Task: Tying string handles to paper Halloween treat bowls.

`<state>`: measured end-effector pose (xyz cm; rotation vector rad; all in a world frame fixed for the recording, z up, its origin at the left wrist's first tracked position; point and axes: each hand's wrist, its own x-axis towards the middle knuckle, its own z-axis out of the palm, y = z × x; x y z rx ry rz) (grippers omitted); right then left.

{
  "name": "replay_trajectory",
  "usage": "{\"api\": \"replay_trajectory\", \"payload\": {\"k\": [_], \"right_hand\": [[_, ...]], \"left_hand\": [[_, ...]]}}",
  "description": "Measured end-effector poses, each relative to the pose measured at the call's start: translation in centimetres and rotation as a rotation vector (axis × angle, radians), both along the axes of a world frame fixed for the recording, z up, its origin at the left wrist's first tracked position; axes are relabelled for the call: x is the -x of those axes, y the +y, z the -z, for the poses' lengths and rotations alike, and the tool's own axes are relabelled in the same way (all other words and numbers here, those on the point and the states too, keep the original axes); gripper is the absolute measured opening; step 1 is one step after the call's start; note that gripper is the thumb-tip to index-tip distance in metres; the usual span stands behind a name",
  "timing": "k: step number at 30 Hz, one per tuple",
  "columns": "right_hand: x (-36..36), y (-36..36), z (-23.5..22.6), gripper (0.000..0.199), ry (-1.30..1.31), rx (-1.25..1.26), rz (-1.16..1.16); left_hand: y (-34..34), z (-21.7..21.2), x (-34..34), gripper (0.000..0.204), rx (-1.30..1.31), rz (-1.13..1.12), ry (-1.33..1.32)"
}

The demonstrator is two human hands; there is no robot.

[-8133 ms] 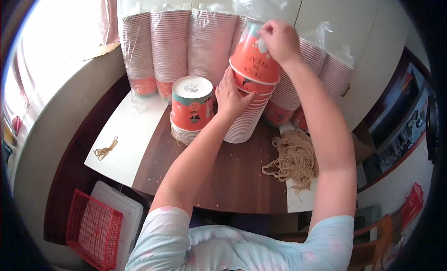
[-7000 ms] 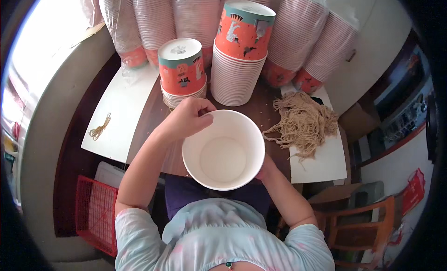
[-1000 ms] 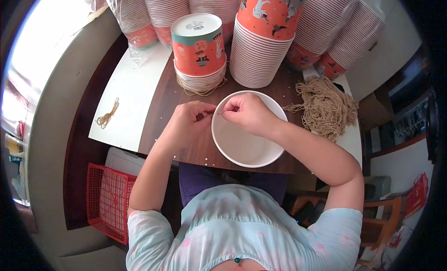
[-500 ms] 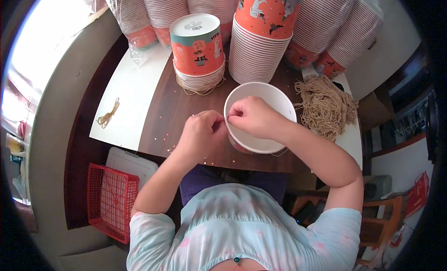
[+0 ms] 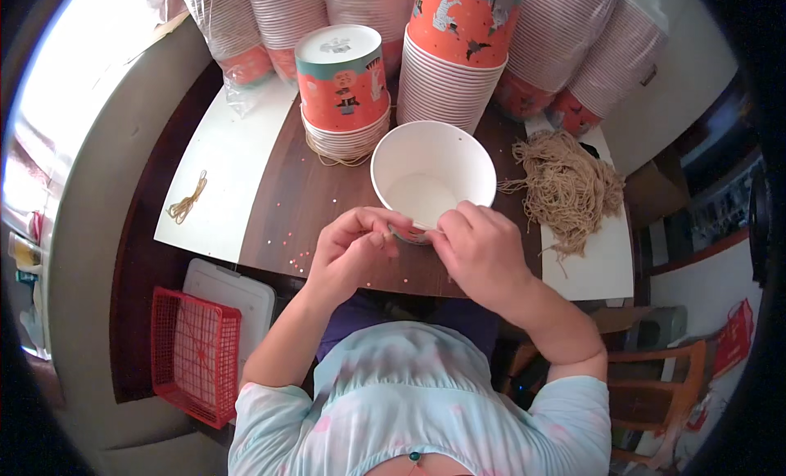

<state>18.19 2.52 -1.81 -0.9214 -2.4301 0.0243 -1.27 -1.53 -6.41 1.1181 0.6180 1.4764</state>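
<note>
While the right hand (image 5: 485,251) bends thumb and fingers close together at the near rim of a white-lined paper bucket (image 5: 434,161), the left hand (image 5: 348,243) sits just beside it, thumb and forefinger almost meeting; the bucket lies just beyond both on the brown tabletop (image 5: 315,177), mouth up, long axis rising, the right appearing nearer; what either pinches, if anything, cannot be told

Apparently a home workroom: the table (image 5: 282,189) bears bagged paper-bucket stacks (image 5: 558,34), with a curtained window (image 5: 90,75) left of it and a wooden chair (image 5: 689,386) right.
</note>
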Motion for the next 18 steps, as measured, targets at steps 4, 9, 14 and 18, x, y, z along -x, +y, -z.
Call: {"api": "replay_trajectory", "payload": {"k": [4,9,14,18], "right_hand": [[1.0,-1.6,1.9,0.018,0.186,-0.022,0.015],[1.6,-3.8,4.2,0.015,0.393,-0.021,0.074],[1.7,-5.2,4.3,0.013,0.216,-0.074,0.017],[0.6,-4.6,1.4,0.019,0.098,-0.01,-0.116]], "left_hand": [[0.6,0.2,-0.5,0.015,0.061,-0.076,0.131],[-1.6,0.3,-1.7,0.025,0.068,-0.122,0.211],[-2.9,0.5,-2.6,0.045,0.155,-0.195,0.277],[-3.0,-0.4,-2.1,0.066,0.235,-0.125,0.231]]}}
